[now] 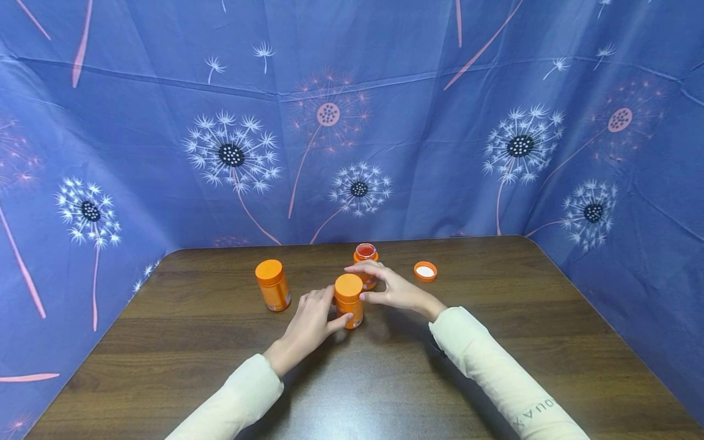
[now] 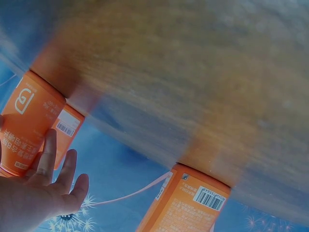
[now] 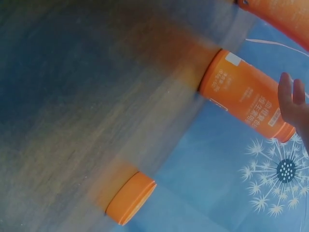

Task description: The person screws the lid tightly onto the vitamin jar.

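Note:
A capped orange bottle (image 1: 349, 288) stands upright on the table between both hands. My left hand (image 1: 312, 318) holds it from the left, thumb at its front and fingers at its far side. Around the cap's right side hovers my right hand (image 1: 393, 290), thumb and fingers apart; contact is unclear. Just behind stands an uncapped orange bottle (image 1: 366, 251), partly covered by the right fingers. Its white label with a barcode shows in the left wrist view, beyond the fingers. An orange lid (image 1: 425, 271) lies to the right, white inside facing up.
Another capped orange bottle (image 1: 272, 285) stands left of the left hand. The brown wooden table (image 1: 495, 287) reaches back to a blue curtain (image 1: 429, 153) printed with dandelions, which also hangs along both sides.

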The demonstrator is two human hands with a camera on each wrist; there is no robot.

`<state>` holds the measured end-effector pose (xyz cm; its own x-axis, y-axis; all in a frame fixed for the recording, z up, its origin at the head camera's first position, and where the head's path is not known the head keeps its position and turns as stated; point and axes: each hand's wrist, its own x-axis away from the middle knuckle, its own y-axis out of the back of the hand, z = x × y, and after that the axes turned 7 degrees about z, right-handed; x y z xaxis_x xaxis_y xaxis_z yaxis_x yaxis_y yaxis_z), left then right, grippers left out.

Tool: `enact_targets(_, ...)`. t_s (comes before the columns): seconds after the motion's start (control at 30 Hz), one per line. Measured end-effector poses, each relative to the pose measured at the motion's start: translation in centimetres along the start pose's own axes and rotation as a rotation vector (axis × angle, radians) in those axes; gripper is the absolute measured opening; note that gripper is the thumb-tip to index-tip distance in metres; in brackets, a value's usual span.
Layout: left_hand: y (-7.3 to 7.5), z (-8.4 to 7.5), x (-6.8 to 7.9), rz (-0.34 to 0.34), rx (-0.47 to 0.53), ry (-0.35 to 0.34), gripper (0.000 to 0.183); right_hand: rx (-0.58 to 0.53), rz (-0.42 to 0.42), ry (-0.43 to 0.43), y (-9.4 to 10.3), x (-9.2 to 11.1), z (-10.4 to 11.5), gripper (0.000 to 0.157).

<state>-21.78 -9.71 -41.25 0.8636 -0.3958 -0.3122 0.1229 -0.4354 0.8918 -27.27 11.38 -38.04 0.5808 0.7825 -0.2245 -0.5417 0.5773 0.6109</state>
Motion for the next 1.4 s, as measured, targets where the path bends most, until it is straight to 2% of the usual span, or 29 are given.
enact_targets(0.43, 0.0, 0.0, 0.0, -0.007, -0.011, 0.000, 0.044, 0.042, -0.010, 0.015, 0.3, -0.2, -0.1, 0.045)
enact_targets(0.83, 0.1, -0.1, 0.1, -0.006, -0.014, -0.008, 0.045, -0.020, -0.125, -0.028, -0.7, -0.2, -0.2, 0.044)
enact_targets(1.07, 0.1, -0.2, 0.1, 0.000, -0.022, -0.012, 0.043, -0.016, -0.189, -0.075, -1.4, -0.3, -0.2, 0.047)
enact_targets(1.23, 0.1, -0.3, 0.1, 0.001, -0.024, -0.008, 0.043, -0.005, -0.211, -0.109, -1.7, -0.4, 0.0, 0.047)
enact_targets(1.33, 0.1, -0.3, 0.1, 0.001, -0.026, -0.008, 0.043, -0.008, -0.209, -0.120, -1.6, -0.3, 1.4, 0.047)
enact_targets(1.4, 0.2, -0.3, 0.2, -0.003, -0.028, -0.010, 0.043, -0.025, -0.199, -0.121, -1.5, -0.2, 1.4, 0.047)
